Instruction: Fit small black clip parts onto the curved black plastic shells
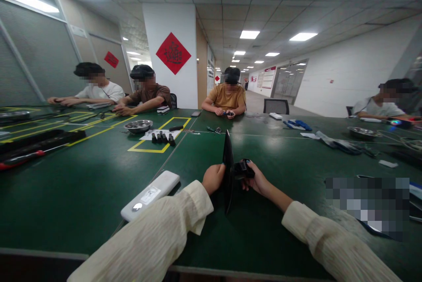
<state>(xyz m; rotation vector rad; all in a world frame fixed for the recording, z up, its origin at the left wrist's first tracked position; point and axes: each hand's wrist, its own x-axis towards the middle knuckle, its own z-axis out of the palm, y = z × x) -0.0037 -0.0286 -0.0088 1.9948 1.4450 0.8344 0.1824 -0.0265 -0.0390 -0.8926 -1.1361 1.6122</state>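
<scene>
A thin black panel (227, 176) stands nearly upright above the green table, seen almost edge-on. My left hand (213, 178) is closed around its left face, with the fingers mostly hidden. From the panel's right side juts a black blocky part (243, 169), apparently joined to it, though the joint is hard to see. My right hand (258, 180) is closed on this part, thumb on top and fingertips below. Left of my left hand, a long white device (150, 195) with a label and a round shiny spot lies on the table.
Small black cylindrical parts (162, 138) stand on white paper inside a yellow taped outline. A metal bowl (138, 126) is beside them. Grey gloves (341, 143) and a dark pixelated object (369, 207) lie to the right. Several people sit around the green table (283, 159).
</scene>
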